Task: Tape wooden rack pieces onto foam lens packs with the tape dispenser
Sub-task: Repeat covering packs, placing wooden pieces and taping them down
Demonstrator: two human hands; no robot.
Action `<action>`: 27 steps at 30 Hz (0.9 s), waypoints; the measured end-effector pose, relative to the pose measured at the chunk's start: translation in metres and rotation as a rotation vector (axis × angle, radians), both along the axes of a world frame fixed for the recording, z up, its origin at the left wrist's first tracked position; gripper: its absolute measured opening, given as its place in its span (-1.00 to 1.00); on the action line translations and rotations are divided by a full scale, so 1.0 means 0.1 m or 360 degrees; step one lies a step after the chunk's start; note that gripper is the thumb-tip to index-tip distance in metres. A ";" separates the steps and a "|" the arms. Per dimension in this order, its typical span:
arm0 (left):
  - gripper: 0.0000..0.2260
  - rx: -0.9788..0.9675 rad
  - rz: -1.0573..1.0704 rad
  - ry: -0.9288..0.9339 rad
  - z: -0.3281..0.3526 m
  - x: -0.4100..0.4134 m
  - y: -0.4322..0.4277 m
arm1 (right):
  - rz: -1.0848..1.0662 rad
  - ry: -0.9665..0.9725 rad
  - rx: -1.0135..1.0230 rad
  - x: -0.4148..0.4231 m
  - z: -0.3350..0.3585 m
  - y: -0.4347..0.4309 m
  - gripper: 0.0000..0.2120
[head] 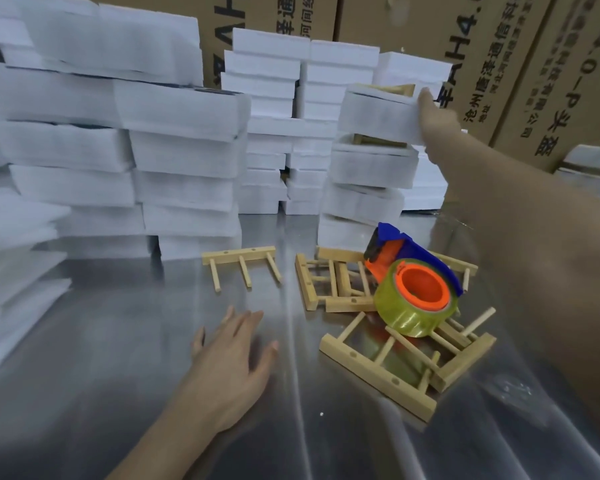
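My right hand reaches far back and holds the right end of a white foam lens pack with a wooden rack piece on top; the pack sits on a stack of similar packs. My left hand hovers flat over the metal table with fingers spread, holding nothing. The orange and blue tape dispenser with a yellowish tape roll lies on a pile of wooden rack pieces. A single rack piece lies apart, left of the pile.
Tall stacks of white foam packs fill the left and back of the steel table. Cardboard boxes with printed text stand behind them. More foam shows at the far right edge.
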State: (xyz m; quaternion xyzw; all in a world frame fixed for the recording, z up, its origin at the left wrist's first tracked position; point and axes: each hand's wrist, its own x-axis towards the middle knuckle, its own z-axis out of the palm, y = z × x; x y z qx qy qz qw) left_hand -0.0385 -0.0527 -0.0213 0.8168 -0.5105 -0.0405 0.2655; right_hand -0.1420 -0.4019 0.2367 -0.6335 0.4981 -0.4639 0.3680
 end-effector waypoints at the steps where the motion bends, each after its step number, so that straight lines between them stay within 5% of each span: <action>1: -0.49 0.0012 -0.0004 0.0001 0.01 0.00 0.00 | -0.0022 0.0089 -0.0015 -0.01 0.01 -0.03 -0.22; 7: -0.50 0.0029 -0.0016 -0.0012 0.02 -0.01 0.01 | -0.0010 -0.0019 0.0058 -0.04 -0.04 0.02 -0.27; 11: -0.49 0.0015 -0.0022 -0.0014 0.03 -0.01 0.01 | -0.0489 0.0105 -0.0824 0.05 -0.23 0.43 -0.59; 15: -0.48 -0.0037 -0.0011 0.0048 0.04 -0.01 0.00 | 0.0278 0.0206 -0.1367 0.47 -0.47 1.11 -0.62; 19: -0.50 -0.0031 0.0002 0.0122 0.08 -0.03 0.02 | 0.0865 0.0848 -0.1778 1.02 -0.49 1.72 -0.57; 27: -0.53 -0.0037 -0.0002 0.0148 0.10 -0.05 0.04 | 0.0610 0.1258 -0.1414 1.67 -0.31 2.20 -0.54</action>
